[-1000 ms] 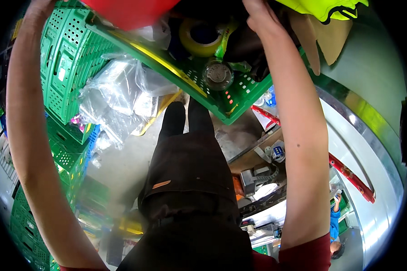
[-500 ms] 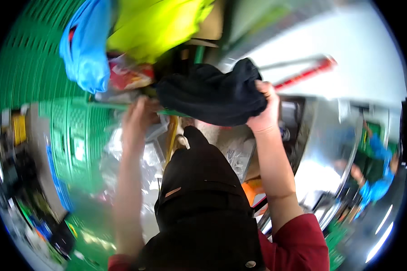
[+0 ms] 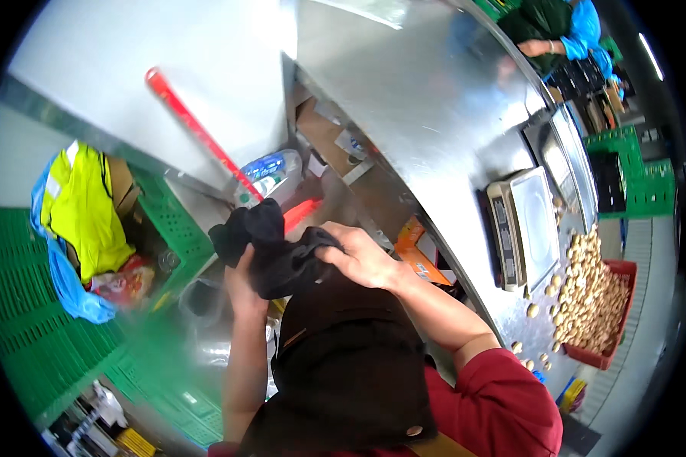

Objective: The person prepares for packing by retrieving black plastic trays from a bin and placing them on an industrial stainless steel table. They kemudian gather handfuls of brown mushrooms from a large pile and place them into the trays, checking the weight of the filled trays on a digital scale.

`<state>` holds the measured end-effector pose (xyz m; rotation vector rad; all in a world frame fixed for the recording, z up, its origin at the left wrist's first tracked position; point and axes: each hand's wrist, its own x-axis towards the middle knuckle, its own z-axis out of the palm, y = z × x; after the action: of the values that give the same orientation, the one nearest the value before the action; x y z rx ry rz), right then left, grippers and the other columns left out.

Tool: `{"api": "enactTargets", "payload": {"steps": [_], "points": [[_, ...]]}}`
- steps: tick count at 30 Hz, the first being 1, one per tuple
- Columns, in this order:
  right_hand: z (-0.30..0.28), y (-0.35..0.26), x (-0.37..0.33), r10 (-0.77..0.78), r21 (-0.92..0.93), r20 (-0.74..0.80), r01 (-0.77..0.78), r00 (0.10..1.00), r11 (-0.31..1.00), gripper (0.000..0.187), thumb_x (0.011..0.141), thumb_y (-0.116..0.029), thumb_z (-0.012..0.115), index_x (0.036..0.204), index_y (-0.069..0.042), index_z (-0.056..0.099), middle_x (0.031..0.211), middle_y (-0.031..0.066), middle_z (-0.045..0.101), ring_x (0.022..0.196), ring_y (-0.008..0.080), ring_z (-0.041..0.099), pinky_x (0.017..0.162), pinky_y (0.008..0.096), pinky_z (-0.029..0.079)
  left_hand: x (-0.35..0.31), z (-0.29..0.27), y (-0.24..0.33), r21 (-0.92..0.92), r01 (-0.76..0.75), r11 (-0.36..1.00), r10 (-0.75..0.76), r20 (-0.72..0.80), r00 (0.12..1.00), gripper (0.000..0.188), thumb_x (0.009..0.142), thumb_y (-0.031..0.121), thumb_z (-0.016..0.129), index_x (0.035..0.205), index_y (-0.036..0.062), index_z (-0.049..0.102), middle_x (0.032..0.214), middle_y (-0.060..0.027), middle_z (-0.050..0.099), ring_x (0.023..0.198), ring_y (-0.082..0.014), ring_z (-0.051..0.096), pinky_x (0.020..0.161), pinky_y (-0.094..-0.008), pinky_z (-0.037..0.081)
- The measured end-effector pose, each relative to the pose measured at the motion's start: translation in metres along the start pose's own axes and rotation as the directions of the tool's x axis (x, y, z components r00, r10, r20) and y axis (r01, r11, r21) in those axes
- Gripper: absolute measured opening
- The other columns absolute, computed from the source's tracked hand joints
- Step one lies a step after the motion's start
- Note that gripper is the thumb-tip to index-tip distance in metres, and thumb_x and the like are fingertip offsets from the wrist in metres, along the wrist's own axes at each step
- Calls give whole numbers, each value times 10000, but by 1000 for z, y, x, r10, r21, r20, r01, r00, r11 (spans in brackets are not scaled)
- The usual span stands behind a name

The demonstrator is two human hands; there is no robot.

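Observation:
In front of my body I hold a bunched black cloth [image 3: 270, 255], soft and folded, its kind of garment not plain. My right hand [image 3: 358, 255] grips its right end, thumb on top and fingers curled round the fabric. At the lower left side my left hand [image 3: 245, 288] closes on the cloth, with its fingers partly hidden by it. Just beyond the cloth is a long red bar [image 3: 206, 141], slanting up to the left. A clear bag with blue-labelled bottles [image 3: 270, 171] lies past it.
To the left, a yellow vest [image 3: 88, 206] and blue fabric [image 3: 53, 274] hang on a green crate [image 3: 23, 327]. A steel table [image 3: 434, 99] at right bears a scale [image 3: 522, 228] and many small tan round pieces [image 3: 587, 293] by a red tray [image 3: 625, 278]. Another person's blue sleeve [image 3: 583, 34] shows far right.
My view has swung right, bringing the steel table and scale in. The black cloth has come closer to my body and bunched up; my left hand now holds it too.

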<state>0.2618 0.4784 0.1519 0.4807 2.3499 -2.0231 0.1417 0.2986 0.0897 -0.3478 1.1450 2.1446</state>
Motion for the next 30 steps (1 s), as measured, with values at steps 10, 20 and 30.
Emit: {"api": "enactTargets", "payload": {"steps": [10, 20, 30], "points": [[-137, 41, -131, 226, 481, -681, 193, 697, 855, 274, 930, -171, 623, 1145, -1, 612, 1001, 20, 652, 904, 77, 580, 815, 248, 480, 30, 208, -80, 141, -137, 981, 88, 308, 947, 360, 926, 66, 574, 1282, 29, 537, 1127, -100, 635, 993, -217, 617, 912, -370, 504], [-166, 92, -255, 456, 493, -854, 674, 252, 550, 348, 882, -97, 556, 1213, 11, 560, 1092, 79, 642, 972, 173, 629, 876, 299, 505, 112, 324, -181, 580, -580, 572, -35, 723, 690, 562, 873, 188, 688, 1322, -49, 449, 1229, -160, 568, 1102, -274, 573, 956, -398, 446], [-84, 67, -296, 374, 476, -863, 796, 340, 373, 582, 691, -50, 500, 1257, 88, 496, 1182, 175, 612, 1053, 263, 612, 941, 343, 482, -31, 254, -264, 673, 703, 229, -960, 277, 47, 653, 953, 547, 457, 1274, -17, 532, 1251, -153, 587, 1166, -264, 550, 1022, -379, 413]]}}
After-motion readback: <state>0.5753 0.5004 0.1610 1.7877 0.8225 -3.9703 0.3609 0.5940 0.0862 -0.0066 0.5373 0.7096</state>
